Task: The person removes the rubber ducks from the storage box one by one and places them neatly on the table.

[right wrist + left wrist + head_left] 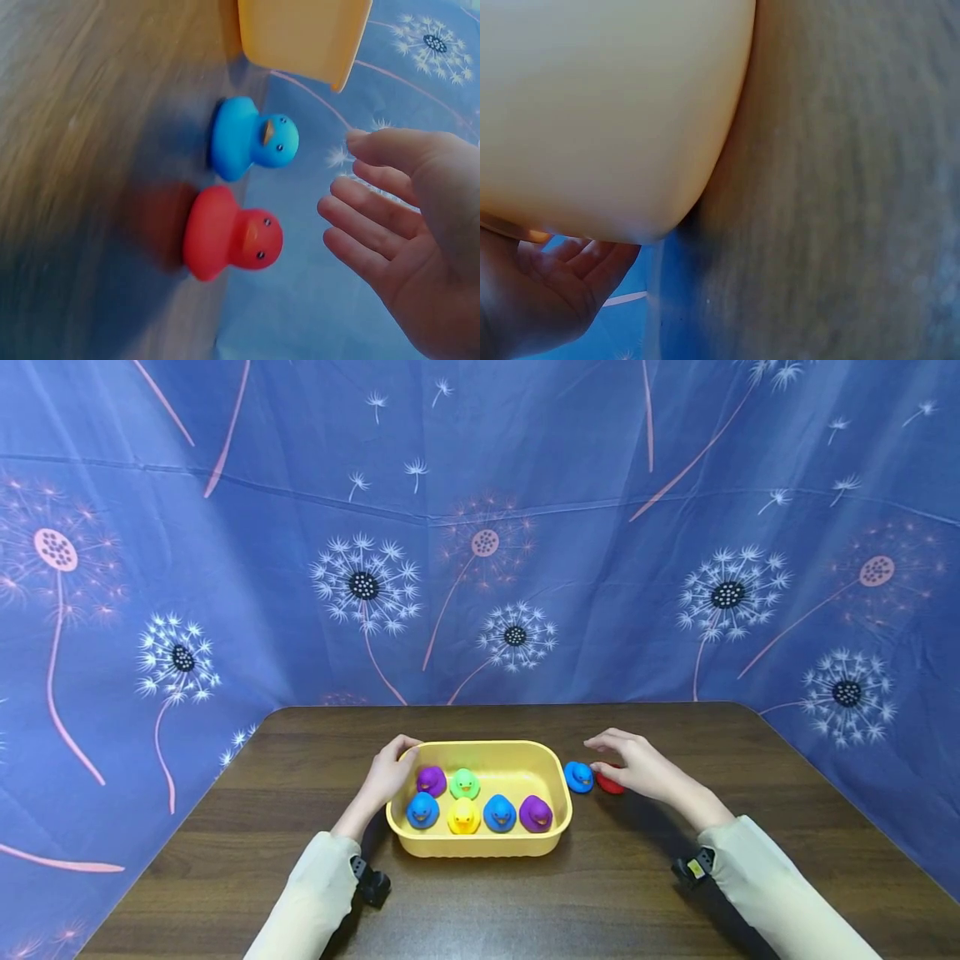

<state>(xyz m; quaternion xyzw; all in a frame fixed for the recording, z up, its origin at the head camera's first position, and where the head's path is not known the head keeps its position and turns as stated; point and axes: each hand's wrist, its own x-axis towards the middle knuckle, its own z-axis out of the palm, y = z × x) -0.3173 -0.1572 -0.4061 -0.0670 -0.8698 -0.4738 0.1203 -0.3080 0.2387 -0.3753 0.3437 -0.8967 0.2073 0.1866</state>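
A yellow plastic tub (480, 846) stands mid-table holding several rubber ducks: purple ones, blue ones, a green duck (465, 784) and a yellow duck (463, 817). My left hand (392, 770) grips the tub's far left corner, its fingers against the outer wall in the left wrist view and its thumb hidden by the rim. To the right of the tub, a blue duck (238, 139) and a red duck (225, 234) sit upright side by side on the table. Over these two hovers my right hand (633, 764), fingers loosely bent and holding nothing; it partly covers the red duck in the head view.
The dark wooden table (480, 910) reaches back to a blue cloth (585, 568) printed with dandelions. Small black cameras are strapped at both wrists, below pale sleeves (780, 885).
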